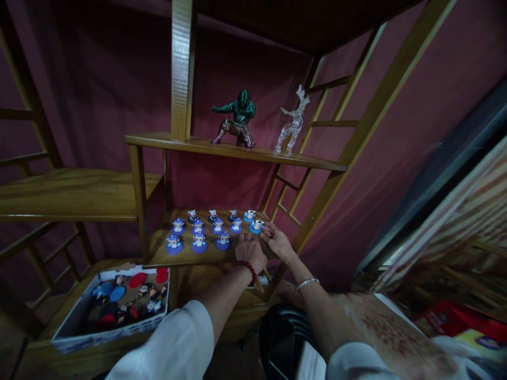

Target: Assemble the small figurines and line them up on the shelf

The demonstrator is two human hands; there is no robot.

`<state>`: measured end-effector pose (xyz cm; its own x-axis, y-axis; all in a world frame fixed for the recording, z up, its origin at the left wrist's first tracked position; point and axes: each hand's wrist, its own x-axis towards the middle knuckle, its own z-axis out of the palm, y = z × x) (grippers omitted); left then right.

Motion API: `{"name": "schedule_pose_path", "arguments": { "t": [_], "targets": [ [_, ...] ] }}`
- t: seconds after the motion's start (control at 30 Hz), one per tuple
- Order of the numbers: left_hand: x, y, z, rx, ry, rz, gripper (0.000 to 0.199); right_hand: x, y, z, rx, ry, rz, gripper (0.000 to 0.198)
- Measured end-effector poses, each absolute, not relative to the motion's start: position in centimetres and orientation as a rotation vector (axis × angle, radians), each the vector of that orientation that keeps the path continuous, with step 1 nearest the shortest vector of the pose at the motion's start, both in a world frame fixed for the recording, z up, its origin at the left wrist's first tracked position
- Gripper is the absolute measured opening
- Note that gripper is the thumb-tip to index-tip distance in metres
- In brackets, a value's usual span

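My right hand (278, 241) has its fingers bent at the right edge of a small figurine (256, 226) with a blue round base, which stands on the low wooden shelf (158, 254). Just left of it, my left hand (251, 250) is closed, knuckles up, in front of the same figurine; its fingertips are hidden. Behind stands a similar blue-based figurine (249, 215). To the left, purple-based figurines (199, 243) form two rows, with a row of dark-based figurines (213, 215) at the back.
Below left lies an open white box (111, 332) of loose figurines and red and blue discs. On the shelf above my hands stand a green-and-bronze crouching statue (240, 117) and a clear deer figure (292, 126). A slanted wooden post (336, 182) borders the right side.
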<state>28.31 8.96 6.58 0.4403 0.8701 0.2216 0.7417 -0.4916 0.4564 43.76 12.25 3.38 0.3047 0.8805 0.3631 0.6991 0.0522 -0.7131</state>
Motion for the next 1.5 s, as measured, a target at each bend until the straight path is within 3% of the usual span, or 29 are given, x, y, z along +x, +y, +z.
{"name": "schedule_pose_path", "arguments": {
  "t": [0.93,1.5],
  "targets": [
    [24.6,3.9,6.0,2.45,1.27,0.738,0.026,37.2,4.5,4.6,-1.852,-1.485,0.02,0.022],
    [19.8,2.1,3.3,2.394,1.34,0.655,0.031,31.4,2.0,0.6,-1.663,-1.64,-0.034,0.027]
  ]
}}
